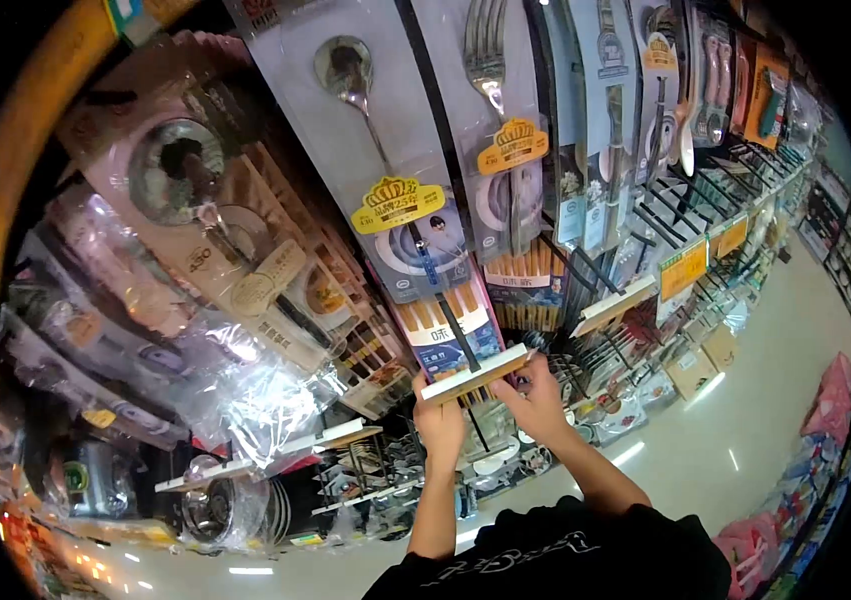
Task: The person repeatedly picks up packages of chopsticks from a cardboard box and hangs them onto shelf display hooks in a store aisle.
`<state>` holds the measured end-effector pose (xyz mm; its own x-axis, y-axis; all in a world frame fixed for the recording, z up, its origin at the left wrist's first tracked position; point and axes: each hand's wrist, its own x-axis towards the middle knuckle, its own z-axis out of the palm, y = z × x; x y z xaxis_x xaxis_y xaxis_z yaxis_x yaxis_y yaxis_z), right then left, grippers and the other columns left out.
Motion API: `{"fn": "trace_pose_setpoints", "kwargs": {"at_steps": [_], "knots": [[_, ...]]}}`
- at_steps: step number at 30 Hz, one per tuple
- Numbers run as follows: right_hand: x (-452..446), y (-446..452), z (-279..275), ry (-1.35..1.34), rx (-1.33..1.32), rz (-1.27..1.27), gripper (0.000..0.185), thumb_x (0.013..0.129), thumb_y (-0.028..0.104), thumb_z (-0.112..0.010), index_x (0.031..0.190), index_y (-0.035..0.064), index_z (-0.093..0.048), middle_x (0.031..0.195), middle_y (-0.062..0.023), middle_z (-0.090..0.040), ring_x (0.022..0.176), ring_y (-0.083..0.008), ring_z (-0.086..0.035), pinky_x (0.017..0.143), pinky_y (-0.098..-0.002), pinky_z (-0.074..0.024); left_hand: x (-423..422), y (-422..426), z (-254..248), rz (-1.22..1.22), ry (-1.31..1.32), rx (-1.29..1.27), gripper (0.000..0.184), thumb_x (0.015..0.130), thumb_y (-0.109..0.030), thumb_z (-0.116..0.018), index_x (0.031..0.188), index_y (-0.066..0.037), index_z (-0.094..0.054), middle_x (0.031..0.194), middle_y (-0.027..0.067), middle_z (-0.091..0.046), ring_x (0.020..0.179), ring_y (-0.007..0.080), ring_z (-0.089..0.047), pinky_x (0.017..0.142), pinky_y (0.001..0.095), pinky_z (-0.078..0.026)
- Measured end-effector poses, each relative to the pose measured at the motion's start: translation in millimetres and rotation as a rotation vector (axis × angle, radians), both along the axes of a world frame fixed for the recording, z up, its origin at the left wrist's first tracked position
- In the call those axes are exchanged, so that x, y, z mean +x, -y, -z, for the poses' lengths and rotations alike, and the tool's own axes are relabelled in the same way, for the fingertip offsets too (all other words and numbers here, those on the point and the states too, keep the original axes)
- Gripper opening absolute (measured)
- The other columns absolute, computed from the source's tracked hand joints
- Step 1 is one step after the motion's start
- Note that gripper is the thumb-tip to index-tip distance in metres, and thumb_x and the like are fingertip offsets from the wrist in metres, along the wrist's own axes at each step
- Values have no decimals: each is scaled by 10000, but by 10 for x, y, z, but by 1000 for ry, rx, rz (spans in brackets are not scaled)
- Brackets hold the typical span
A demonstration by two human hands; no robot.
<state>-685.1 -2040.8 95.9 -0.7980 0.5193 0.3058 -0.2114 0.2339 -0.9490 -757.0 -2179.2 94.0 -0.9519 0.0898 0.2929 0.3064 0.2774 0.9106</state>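
Note:
My left hand (439, 418) is closed at the lower left edge of a pack of chopsticks (445, 330), just below the left end of a white price-tag holder (475, 374). At the holder's other end, my right hand (533, 398) is bent inward, its thumb under the holder near the pack's bottom. The holder hides part of the pack and some of my fingers. The pack has a blue and white label and light wooden sticks. Directly above it hangs a carded spoon (345, 75) with a yellow crown label, and right of that a carded fork (485, 55).
Large carded ladles (177, 170) in shiny plastic hang at left. Black display hooks (680, 215) jut out along the rack at right, with an orange price tag (683, 268). Metal pots (210, 505) stand low at left. A pale shiny floor (735, 430) runs along the aisle.

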Motion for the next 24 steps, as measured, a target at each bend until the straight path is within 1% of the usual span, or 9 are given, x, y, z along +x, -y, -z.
{"fn": "trace_pose_setpoints", "kwargs": {"at_steps": [3, 6, 7, 8, 12, 14, 18, 21, 24], "knots": [[211, -102, 79, -13, 282, 36, 577, 813, 245, -727, 1241, -29, -454, 1228, -205, -542, 1077, -277, -577, 827, -369, -504, -62, -66, 85, -107, -135, -8, 376, 960, -250, -525, 1207, 33, -515, 1091, 214, -624, 1016, 340, -604, 899, 387, -449], [650, -335, 87, 11, 88, -108, 569, 809, 245, -730, 1241, -16, -466, 1182, -197, -570, 1027, -264, -600, 810, -353, -507, 2, -151, 161, -81, -33, 145, 423, 946, -225, -554, 1249, 55, -457, 1223, 238, -538, 1148, 353, -495, 1027, 391, -324], [826, -443, 98, 67, 17, -129, 507, 821, 214, -719, 1215, -12, -496, 1106, -175, -611, 963, -234, -625, 786, -335, -513, 112, -250, 83, -113, -101, 132, 584, 970, -282, -537, 1412, 17, -300, 1365, 214, -464, 1264, 318, -445, 1067, 400, -316], [1006, -586, 118, 56, 28, -123, 476, 827, 202, -713, 1202, -9, -509, 1077, -166, -621, 941, -223, -629, 777, -330, -513, 272, -391, -14, -204, -75, 73, 599, 970, -267, -534, 1421, 26, -273, 1436, 211, -367, 1331, 311, -359, 1105, 405, -263], [1863, -1330, 221, 59, 15, -43, 344, 851, 157, -686, 1131, 2, -563, 980, -120, -656, 890, -185, -639, 755, -309, -514, 897, -1194, 257, -138, -154, 267, 525, 959, -184, -523, 1385, 23, -296, 1427, 195, -350, 1333, 287, -341, 1110, 404, -251], [2346, -1726, 262, 81, 4, 45, 333, 851, 160, -686, 1121, 4, -570, 962, -107, -665, 881, -181, -643, 754, -308, -515, 1371, -1703, 428, 34, -195, 299, 511, 945, -230, -548, 1321, 48, -343, 1360, 188, -387, 1275, 276, -374, 1083, 399, -275], [3359, -2460, 342, 162, 75, 268, 317, 844, 185, -694, 1078, -3, -592, 923, -127, -676, 852, -204, -660, 753, -315, -519, 2364, -2713, 928, 540, -78, 357, 332, 897, -111, -594, 1167, 16, -447, 1143, 140, -539, 1053, 223, -527, 934, 360, -405], [4075, -2927, 347, 264, 88, 415, 303, 848, 161, -689, 1078, -8, -589, 972, -118, -669, 864, -193, -651, 754, -302, -518, 2964, -3477, 756, 1111, 78, -15, 294, 901, -176, -623, 1116, 0, -526, 986, 153, -597, 915, 225, -603, 845, 356, -472], [4730, -3357, 163, 415, 110, 506, 348, 847, 225, -697, 1105, 18, -589, 991, -112, -665, 893, -207, -644, 734, -306, -512, 3327, -4205, 927, 1720, -311, -813, 487, 894, -378, -581, 1173, 17, -530, 1096, 223, -607, 1024, 362, -596, 865, 441, -474]]}}
